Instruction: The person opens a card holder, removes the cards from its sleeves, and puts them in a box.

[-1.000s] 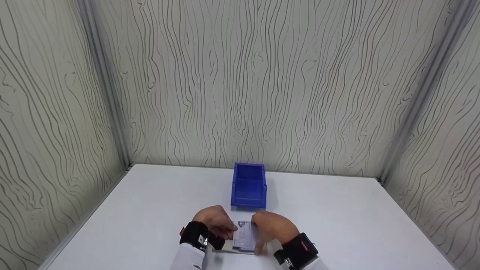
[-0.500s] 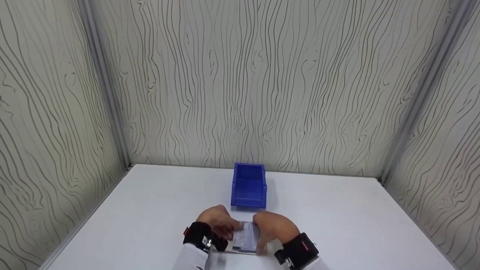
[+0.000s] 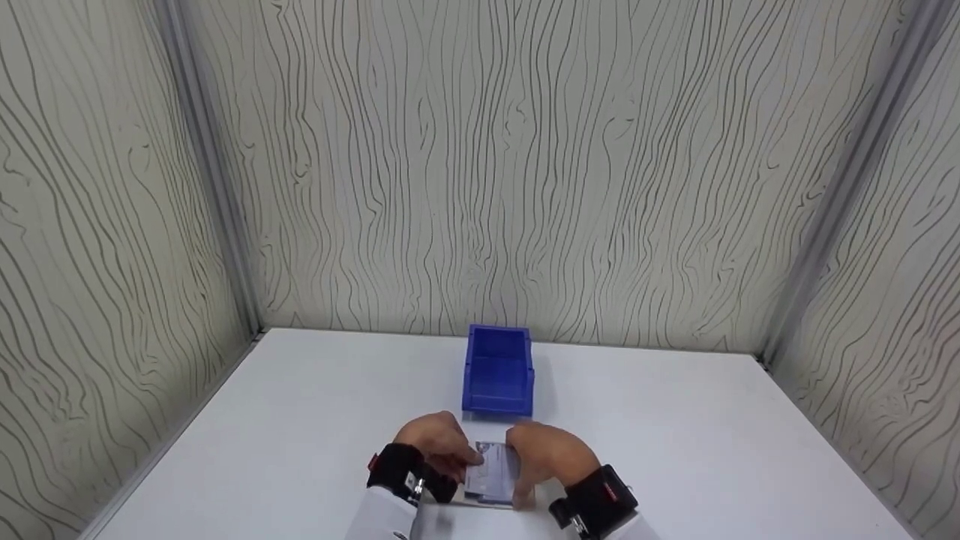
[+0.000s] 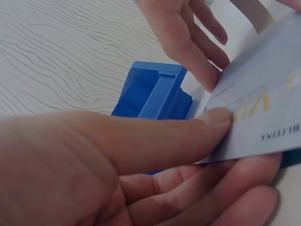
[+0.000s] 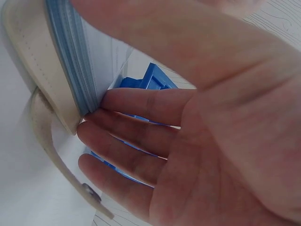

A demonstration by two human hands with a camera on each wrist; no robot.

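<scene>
My left hand (image 3: 437, 441) pinches the left edge of a pale card (image 4: 263, 101) with gold VIP lettering, thumb on top and fingers underneath. The card lies over a card holder with a beige cover (image 5: 28, 52) and several bluish clear sleeves (image 5: 70, 56). My right hand (image 3: 553, 455) grips the holder's right side, its thumb on the near side and fingertips at the far edge. A beige strap (image 5: 44, 141) with a metal snap hangs loose from the cover. Whether the card sits partly inside a sleeve is hidden.
Just beyond the hands, a blue plastic bin (image 3: 498, 402) stands on the white table (image 3: 675, 435). Wood-grain patterned panels (image 3: 480, 165) enclose the table at the back and both sides.
My left hand has shifted slightly right, its thumb coming further over the card. The card has turned slightly. My right hand and the bin stay nearly still.
</scene>
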